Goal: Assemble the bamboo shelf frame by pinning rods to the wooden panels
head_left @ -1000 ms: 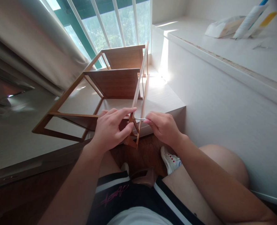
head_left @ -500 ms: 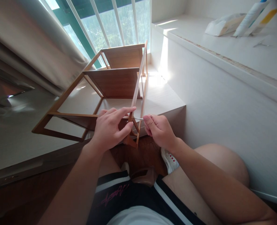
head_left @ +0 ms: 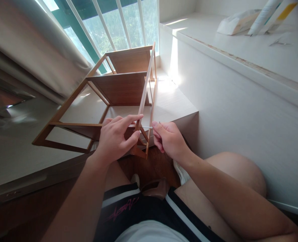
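Observation:
A brown wooden shelf rack [head_left: 125, 88] lies tilted on its side in front of me. My left hand [head_left: 116, 136] grips it at the near right post, with the index finger and thumb apart on the post and the other fingers over the near shelf board. In my right hand [head_left: 168, 137] a thin metal hex key [head_left: 146, 127] is pinched between thumb and curled fingers. Its long shaft points left and its tip meets the post beside my left fingertips. A small bit of metal shows above my right thumb; the rest is covered by the fingers.
A pale raised ledge [head_left: 174, 97] carries the rack, ahead of a barred window [head_left: 113, 27]. On the white counter [head_left: 201, 30] at right lie a white packet [head_left: 236, 23] and tubes. A curtain [head_left: 38, 43] hangs at left. Below is a dark wood floor [head_left: 151, 164].
My right hand has turned slightly on the hex key, its lower fingers now a little more extended. The whole view has shifted slightly; my left hand keeps its place on the rack.

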Tool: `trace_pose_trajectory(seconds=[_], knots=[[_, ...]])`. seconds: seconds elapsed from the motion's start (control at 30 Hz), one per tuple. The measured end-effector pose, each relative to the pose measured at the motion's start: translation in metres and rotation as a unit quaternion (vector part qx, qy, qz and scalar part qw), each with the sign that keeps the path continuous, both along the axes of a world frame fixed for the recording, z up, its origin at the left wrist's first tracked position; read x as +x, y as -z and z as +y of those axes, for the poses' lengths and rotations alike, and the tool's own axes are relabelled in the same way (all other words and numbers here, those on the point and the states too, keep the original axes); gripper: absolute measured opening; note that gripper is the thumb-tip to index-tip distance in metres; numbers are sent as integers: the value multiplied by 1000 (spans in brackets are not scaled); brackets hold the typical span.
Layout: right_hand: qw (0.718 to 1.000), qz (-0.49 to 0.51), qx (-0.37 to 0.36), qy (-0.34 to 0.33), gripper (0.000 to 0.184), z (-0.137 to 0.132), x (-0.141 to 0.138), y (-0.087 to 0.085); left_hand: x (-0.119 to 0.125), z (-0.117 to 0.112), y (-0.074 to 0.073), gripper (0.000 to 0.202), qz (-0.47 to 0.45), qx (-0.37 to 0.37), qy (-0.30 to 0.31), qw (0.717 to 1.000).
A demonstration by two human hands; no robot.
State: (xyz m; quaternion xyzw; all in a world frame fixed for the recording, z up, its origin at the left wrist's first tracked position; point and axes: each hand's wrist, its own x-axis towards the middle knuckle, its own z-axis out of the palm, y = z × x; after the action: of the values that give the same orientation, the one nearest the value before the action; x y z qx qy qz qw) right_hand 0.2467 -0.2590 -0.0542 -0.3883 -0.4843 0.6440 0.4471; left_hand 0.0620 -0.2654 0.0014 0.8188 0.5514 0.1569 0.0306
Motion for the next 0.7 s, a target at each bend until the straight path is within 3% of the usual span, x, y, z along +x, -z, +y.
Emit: trace_pose_trajectory(seconds=[0.2, 0.5, 0.7], knots=[[991, -78, 94, 44, 53, 2, 8, -2, 1, -1, 0, 40, 2, -5, -3, 1000], [946, -222, 231, 47, 49, 2, 11, 2, 1, -1, -1, 40, 2, -4, -2, 1000], [889, -290, 352, 44, 38, 12, 17, 10, 0, -1, -2, 40, 2, -8, 2, 1000]])
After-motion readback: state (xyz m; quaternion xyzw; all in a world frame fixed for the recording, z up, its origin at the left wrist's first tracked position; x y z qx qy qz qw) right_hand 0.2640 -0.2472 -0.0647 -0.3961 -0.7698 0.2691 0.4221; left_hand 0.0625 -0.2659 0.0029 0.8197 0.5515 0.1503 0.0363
